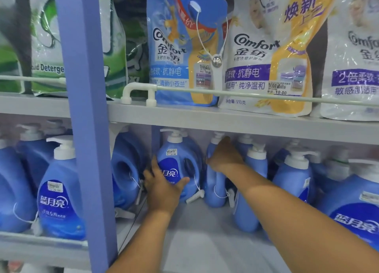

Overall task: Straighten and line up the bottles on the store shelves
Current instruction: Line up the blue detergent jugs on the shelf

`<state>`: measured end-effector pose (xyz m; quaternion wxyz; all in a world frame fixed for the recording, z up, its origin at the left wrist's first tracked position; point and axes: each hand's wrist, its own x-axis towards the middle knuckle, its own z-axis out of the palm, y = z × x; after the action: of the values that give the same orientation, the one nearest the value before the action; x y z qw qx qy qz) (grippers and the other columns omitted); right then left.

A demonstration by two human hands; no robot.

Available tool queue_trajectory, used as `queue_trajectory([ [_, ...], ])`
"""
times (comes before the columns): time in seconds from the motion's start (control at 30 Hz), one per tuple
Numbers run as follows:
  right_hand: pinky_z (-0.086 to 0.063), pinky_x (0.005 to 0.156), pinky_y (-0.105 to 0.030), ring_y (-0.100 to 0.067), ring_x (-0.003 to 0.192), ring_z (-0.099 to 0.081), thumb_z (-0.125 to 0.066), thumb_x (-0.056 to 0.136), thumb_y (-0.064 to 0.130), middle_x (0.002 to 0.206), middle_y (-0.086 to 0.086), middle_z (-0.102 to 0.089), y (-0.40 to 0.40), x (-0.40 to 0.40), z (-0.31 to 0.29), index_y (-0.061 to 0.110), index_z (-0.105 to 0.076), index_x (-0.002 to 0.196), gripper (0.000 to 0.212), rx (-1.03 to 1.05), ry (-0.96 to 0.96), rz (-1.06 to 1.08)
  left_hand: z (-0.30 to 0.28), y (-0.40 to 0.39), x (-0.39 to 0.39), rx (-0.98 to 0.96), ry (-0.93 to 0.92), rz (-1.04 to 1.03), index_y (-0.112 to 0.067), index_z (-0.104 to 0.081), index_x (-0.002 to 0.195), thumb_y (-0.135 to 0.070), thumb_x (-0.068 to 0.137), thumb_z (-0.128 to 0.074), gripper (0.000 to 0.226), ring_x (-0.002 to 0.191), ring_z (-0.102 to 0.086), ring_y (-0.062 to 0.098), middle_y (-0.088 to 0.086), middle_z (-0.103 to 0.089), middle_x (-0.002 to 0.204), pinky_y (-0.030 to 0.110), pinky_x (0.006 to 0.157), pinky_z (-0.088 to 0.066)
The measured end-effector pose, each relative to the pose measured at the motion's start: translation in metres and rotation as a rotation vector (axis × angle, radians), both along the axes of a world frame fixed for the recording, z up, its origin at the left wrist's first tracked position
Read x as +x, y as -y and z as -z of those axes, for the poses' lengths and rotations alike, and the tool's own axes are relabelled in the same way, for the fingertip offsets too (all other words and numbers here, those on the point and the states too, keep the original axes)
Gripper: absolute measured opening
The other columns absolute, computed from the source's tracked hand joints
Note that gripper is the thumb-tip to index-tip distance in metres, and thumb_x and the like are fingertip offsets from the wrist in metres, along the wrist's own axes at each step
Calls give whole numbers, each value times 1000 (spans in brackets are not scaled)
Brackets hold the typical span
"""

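Shelf unit [225,118] spans the frame; its purple post [86,108] runs down the left third. A white rail [246,93] crosses the upper shelf, in front of the refill pouches: green pouches [47,47] at upper left, a blue pouch [180,47] at upper centre, a white-and-yellow pouch [266,53] at upper right (a tag on a white cord hangs over the blue one).

Lower shelf, centre to right: blue pump bottles [291,176] stand in uneven rows, some turned sideways. A labelled bottle [178,164] stands upright at centre, label facing out. Just right of it stands a narrow bottle [214,182], seen edge-on.

Left hand [162,186], lower centre: thumb and fingers spread round the lower front of the labelled bottle, holding it. Right hand [224,155], centre: laid over the shoulder of the narrow bottle near its pump; whether the fingers curl round it cannot be told, as they lie behind the hand.

More blue bottles [61,194] stand left of the post.
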<state>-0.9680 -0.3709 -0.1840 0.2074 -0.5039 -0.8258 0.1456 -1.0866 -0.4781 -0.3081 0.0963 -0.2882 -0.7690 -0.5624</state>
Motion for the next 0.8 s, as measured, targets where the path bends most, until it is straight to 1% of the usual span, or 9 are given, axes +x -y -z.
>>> queue_trajectory([
  [0.1, -50, 79, -34, -31, 118, -64, -74, 91, 19, 135, -15, -57, 16, 7, -4, 3, -26, 142, 73, -50, 31, -9, 2, -1, -3, 17, -4, 7, -16, -25, 157, -48, 51, -99, 133, 127, -49, 46, 21, -42, 141, 57, 100, -49],
  [0.23, -45, 59, -28, -23, 81, -61, -73, 93, 28, 112, -8, -62, 49, 42, -3, 6, -17, 150, 83, -89, 22, -115, 3, 2, -6, 44, -8, 26, -17, -29, 157, -46, 54, -98, 128, 129, -49, 42, 20, -42, 143, 54, 102, -49],
  [0.3, -48, 63, -30, -23, 77, -61, -71, 93, 36, 104, -4, -58, 61, 64, 5, 10, -23, 147, 77, -40, 27, -154, 2, 5, -3, 44, -7, 39, -17, -31, 156, -43, 59, -97, 121, 130, -49, 41, 18, -42, 144, 50, 103, -48],
  [0.4, -59, 75, -39, -25, 80, -69, -73, 90, 40, 104, -2, -65, 72, 90, 12, 23, -39, 131, 56, -21, -27, -273, -2, 4, 0, 7, -3, 69, -21, -38, 153, -36, 64, -96, 107, 125, -53, 39, 16, -46, 139, 47, 101, -48],
  [0.5, -60, 66, -33, -19, 66, -71, -72, 93, 33, 89, 6, -65, 79, 105, 16, 41, -40, 123, 45, -171, -202, -455, -6, 10, 4, 99, 74, 131, -23, -49, 146, -34, 84, -82, 72, 127, -54, 32, 11, -49, 136, 41, 107, -46],
  [0.57, -58, 74, -27, -13, 76, -70, -70, 95, 34, 96, 17, -65, 80, 107, 22, 50, -43, 122, 41, -210, -280, -548, -15, 26, 18, 239, 81, 119, -22, -59, 136, -37, 96, -67, 43, 125, -57, 24, 6, -53, 133, 30, 105, -44],
  [0.63, -50, 85, -13, 5, 97, -65, -67, 97, 34, 107, 35, -64, 75, 104, 30, 58, -47, 119, 38, -230, -368, -611, -23, 47, 36, 403, 96, 231, -28, -63, 125, -46, 97, -62, 34, 116, -62, 8, -4, -63, 127, 25, 99, -50],
  [0.7, -42, 88, -2, 22, 109, -55, -63, 100, 29, 113, 47, -60, 72, 100, 37, 63, -46, 119, 42, -274, -431, -660, -25, 65, 50, 353, 148, 443, -37, -60, 128, -53, 87, -70, 45, 110, -65, 0, -16, -69, 122, 23, 92, -54],
  [0.8, -41, 95, -4, 20, 116, -53, -61, 102, 26, 121, 43, -59, 69, 96, 47, 59, -45, 128, 45, -270, -450, -705, -11, 67, 56, 145, 104, 510, -50, -53, 129, -44, 63, -86, 74, 103, -64, -6, -29, -66, 114, 14, 81, -53],
])
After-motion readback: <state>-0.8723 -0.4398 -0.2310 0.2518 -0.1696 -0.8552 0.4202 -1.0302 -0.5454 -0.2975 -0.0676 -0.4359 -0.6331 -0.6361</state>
